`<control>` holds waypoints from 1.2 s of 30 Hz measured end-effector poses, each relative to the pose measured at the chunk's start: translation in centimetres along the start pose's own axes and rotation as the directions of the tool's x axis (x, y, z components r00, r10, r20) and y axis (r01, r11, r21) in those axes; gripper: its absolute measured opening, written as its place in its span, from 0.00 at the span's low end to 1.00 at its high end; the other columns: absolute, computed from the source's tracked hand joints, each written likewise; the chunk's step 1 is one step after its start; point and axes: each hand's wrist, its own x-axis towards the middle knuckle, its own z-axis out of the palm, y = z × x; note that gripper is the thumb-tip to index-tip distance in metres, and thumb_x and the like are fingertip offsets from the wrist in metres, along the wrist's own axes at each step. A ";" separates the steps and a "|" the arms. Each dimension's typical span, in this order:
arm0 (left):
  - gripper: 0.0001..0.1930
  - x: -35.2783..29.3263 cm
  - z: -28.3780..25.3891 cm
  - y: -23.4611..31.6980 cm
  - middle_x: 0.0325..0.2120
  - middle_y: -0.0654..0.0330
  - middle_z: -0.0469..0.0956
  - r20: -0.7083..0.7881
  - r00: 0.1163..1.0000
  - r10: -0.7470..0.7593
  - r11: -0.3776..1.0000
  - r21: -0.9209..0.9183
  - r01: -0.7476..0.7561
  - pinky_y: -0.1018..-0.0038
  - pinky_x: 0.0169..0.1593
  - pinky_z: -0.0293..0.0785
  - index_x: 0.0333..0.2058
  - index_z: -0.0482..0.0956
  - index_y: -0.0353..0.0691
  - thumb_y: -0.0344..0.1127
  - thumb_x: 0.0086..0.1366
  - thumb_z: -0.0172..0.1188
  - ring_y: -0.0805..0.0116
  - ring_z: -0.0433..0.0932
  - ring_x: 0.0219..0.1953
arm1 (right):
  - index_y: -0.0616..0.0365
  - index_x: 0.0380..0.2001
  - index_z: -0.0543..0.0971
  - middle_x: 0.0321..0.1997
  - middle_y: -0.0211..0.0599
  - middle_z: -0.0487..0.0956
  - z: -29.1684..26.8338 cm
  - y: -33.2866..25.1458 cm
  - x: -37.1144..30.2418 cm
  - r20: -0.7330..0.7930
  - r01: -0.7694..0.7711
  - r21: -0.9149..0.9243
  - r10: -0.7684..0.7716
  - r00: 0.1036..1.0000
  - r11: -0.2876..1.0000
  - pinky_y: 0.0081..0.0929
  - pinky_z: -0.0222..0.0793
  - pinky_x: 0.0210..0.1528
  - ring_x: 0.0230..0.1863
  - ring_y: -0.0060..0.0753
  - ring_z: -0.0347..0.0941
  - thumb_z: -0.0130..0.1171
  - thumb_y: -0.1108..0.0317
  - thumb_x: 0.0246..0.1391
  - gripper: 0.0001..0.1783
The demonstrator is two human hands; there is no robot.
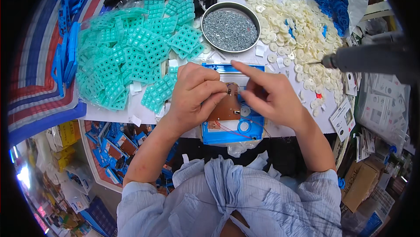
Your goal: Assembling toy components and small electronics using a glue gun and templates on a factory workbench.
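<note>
A blue plastic housing (211, 137) lies in front of me, with a brown circuit board (226, 107) over it. Thin red wires (227, 127) run from the board across the blue plastic. My left hand (197, 89) is closed in a pinch at the board's upper edge; a small dark bit shows at the fingertips, too small to name. Just right of the board is my right hand (267, 92), its index finger stretched out and its fingers apart, with nothing visible in it. Its lower fingers hang over the housing's right side.
Green rubber keypads (131, 53) are heaped on the left. A round metal tin (231, 27) of small screws stands beyond the housing. Cream plastic discs (302, 31) spread on the right, where an electric screwdriver (367, 57) juts in. A bin (94, 160) of blue assemblies sits lower left.
</note>
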 end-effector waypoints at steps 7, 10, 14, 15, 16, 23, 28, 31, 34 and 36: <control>0.11 -0.1 0.3 -0.1 0.35 0.63 0.76 -0.045 0.999 0.005 1.000 0.031 -0.004 0.66 0.44 0.67 0.33 0.82 0.43 0.27 0.50 0.70 0.60 0.72 0.38 | 0.52 0.63 0.74 0.19 0.33 0.73 -0.7 -0.5 -1.6 0.113 -0.066 0.114 0.053 0.992 0.991 0.23 0.64 0.25 0.20 0.22 0.68 0.60 0.74 0.52 0.32; 0.12 -0.1 0.6 -0.2 0.37 0.65 0.77 -0.033 0.999 0.018 1.000 0.019 -0.018 0.63 0.46 0.65 0.34 0.81 0.47 0.29 0.50 0.70 0.59 0.72 0.39 | 0.53 0.62 0.75 0.18 0.32 0.73 -0.7 -0.7 -0.7 0.181 -0.108 0.113 0.086 0.980 0.988 0.23 0.65 0.25 0.20 0.21 0.68 0.60 0.73 0.52 0.31; 0.12 0.1 -0.1 0.8 0.36 0.64 0.77 -0.001 1.000 0.004 0.995 0.099 -0.004 0.62 0.48 0.66 0.33 0.81 0.45 0.27 0.49 0.71 0.58 0.72 0.40 | 0.55 0.61 0.76 0.20 0.35 0.75 -1.4 0.3 1.7 -0.034 -0.073 0.095 0.076 0.997 0.993 0.23 0.68 0.28 0.21 0.24 0.70 0.60 0.73 0.52 0.29; 0.12 0.4 -0.3 0.9 0.36 0.63 0.77 0.009 1.000 -0.009 0.991 0.130 0.008 0.62 0.49 0.67 0.33 0.81 0.44 0.26 0.49 0.71 0.57 0.72 0.40 | 0.57 0.60 0.76 0.22 0.37 0.77 -1.7 1.0 3.1 -0.150 -0.025 0.050 0.032 0.988 0.998 0.23 0.69 0.29 0.22 0.26 0.72 0.59 0.73 0.52 0.29; 0.11 0.5 -0.2 0.7 0.40 0.62 0.79 0.006 1.000 -0.003 0.991 0.137 0.002 0.60 0.52 0.66 0.34 0.80 0.43 0.25 0.50 0.69 0.55 0.73 0.44 | 0.59 0.59 0.76 0.24 0.39 0.78 -1.9 2.0 4.7 -0.264 0.011 0.000 -0.011 0.964 1.000 0.24 0.70 0.31 0.23 0.29 0.73 0.59 0.73 0.52 0.28; 0.08 -0.1 0.6 0.0 0.35 0.57 0.81 0.027 0.995 -0.100 0.994 -0.051 0.101 0.59 0.48 0.70 0.36 0.78 0.39 0.23 0.57 0.64 0.56 0.79 0.37 | 0.64 0.47 0.76 0.44 0.55 0.81 -5.9 9.9 20.3 -0.624 -0.244 -0.594 -0.247 0.742 0.767 0.47 0.76 0.44 0.42 0.58 0.79 0.65 0.62 0.53 0.22; 0.09 -0.6 1.0 0.1 0.33 0.58 0.82 -0.027 0.996 -0.088 0.996 -0.024 0.087 0.64 0.42 0.72 0.36 0.79 0.39 0.23 0.57 0.65 0.55 0.80 0.35 | 0.58 0.48 0.77 0.39 0.54 0.84 -8.7 13.0 24.5 -0.546 -0.380 -0.660 -0.067 0.835 0.648 0.48 0.75 0.49 0.44 0.59 0.80 0.68 0.60 0.49 0.24; 0.09 -1.0 1.3 -0.3 0.33 0.57 0.82 -0.043 0.995 -0.090 0.996 -0.019 0.089 0.64 0.39 0.73 0.36 0.79 0.39 0.22 0.56 0.66 0.55 0.80 0.35 | 0.63 0.34 0.77 0.31 0.57 0.81 -9.4 10.9 22.6 -0.677 -0.284 -0.526 -0.193 0.710 0.802 0.51 0.73 0.42 0.37 0.62 0.78 0.61 0.71 0.44 0.12; 0.10 -1.6 0.9 -0.3 0.34 0.57 0.82 -0.040 0.993 -0.110 0.994 0.001 0.111 0.64 0.40 0.74 0.36 0.79 0.39 0.22 0.56 0.66 0.54 0.80 0.36 | 0.57 0.51 0.79 0.39 0.41 0.85 -9.7 7.9 16.5 -0.613 -0.102 -0.476 -0.247 0.751 0.874 0.30 0.76 0.44 0.41 0.35 0.82 0.69 0.62 0.50 0.25; 0.10 -2.1 1.0 -0.6 0.34 0.57 0.82 -0.049 0.992 -0.117 0.993 -0.008 0.117 0.63 0.41 0.75 0.37 0.80 0.38 0.22 0.56 0.66 0.54 0.80 0.36 | 0.62 0.51 0.78 0.41 0.38 0.83 -7.5 4.3 10.8 -0.615 0.053 -0.205 -0.171 0.770 0.977 0.25 0.75 0.43 0.42 0.28 0.80 0.70 0.66 0.52 0.24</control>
